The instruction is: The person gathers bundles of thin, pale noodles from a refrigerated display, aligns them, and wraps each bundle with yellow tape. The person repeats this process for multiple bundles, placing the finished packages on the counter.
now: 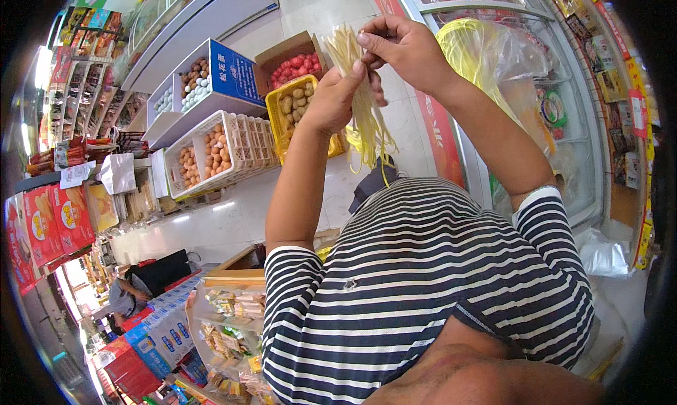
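Note:
My left hand (338, 95) is closed around a bundle of pale yellow garlic shoots or similar thin stalks (365, 109), held up in front of me. The stalks' whitish ends point away from me and their thin yellow-green tips hang towards my body. My right hand (378, 43) is at the upper right side of the bundle, thumb and fingers pinched close together by the whitish ends; whether it grips a stalk cannot be told. More long yellow stalks (465, 45) lie with clear plastic bags (521, 53) on the glass-topped freezer to the right.
Left of my arms stand a yellow crate of potatoes (275, 101), a cardboard box of red produce (288, 48), a white plastic crate of brown eggs (232, 135) and a blue egg box (235, 69). A glass-topped freezer (576, 130) is at the right. Another person (124, 294) is far off, lower left.

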